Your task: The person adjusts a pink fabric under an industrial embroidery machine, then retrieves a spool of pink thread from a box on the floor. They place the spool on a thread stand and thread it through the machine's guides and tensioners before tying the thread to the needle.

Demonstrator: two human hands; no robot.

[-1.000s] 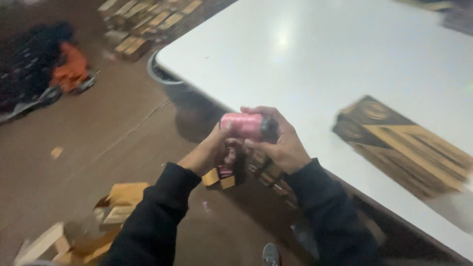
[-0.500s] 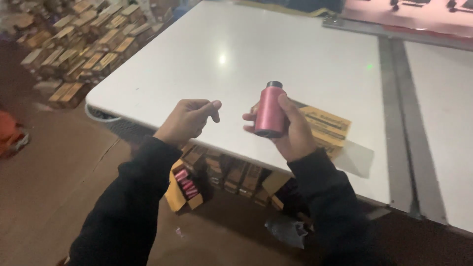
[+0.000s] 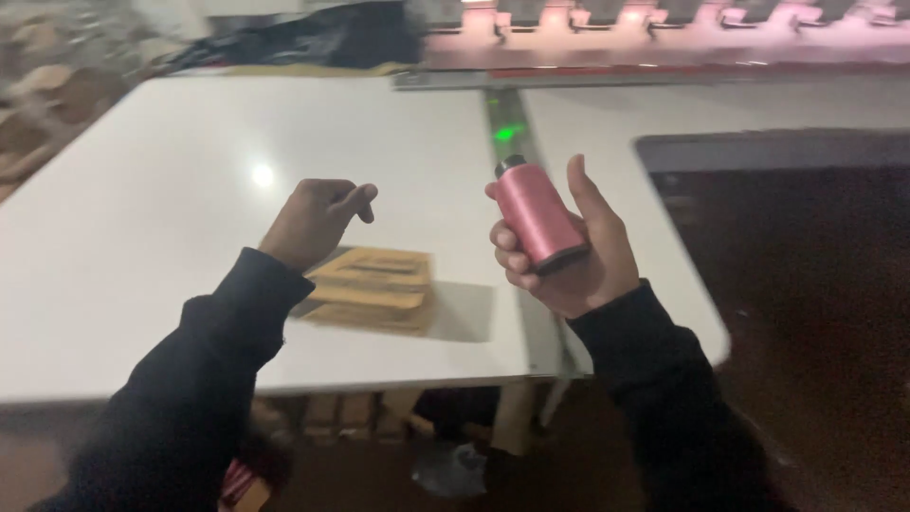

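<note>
Above the white surface (image 3: pixel 171 284), both hands are raised in the air, each coming out of a dark sleeve. Right of centre, the right hand (image 3: pixel 569 251) grips a pink spool (image 3: pixel 538 220), a short cylinder with a dark cap on top and a dark rim at the bottom. The fingers (image 3: pixel 507 251) curl round its left side, the thumb stands up along its right side, and the spool leans a little to the left. It touches nothing but that hand and hangs over the seam where the surface meets a second white surface (image 3: pixel 607 133) on the right.

Left of it, well apart, the left hand (image 3: pixel 313 220) holds nothing. Its fingers are loosely curled, with one finger sticking out toward the spool, and the back of the hand faces up.

Just below the left hand, a flat tan cardboard box (image 3: pixel 372 287) lies on the surface near its front edge, with its shadow falling to the right. A green spot of light (image 3: pixel 509 133) glows on the seam behind the spool. Along the far edge, blurred pink shapes (image 3: pixel 664 38) run in a row. Under the surface, brown boxes (image 3: pixel 341 417) sit on the floor, too dim to make out further.
</note>
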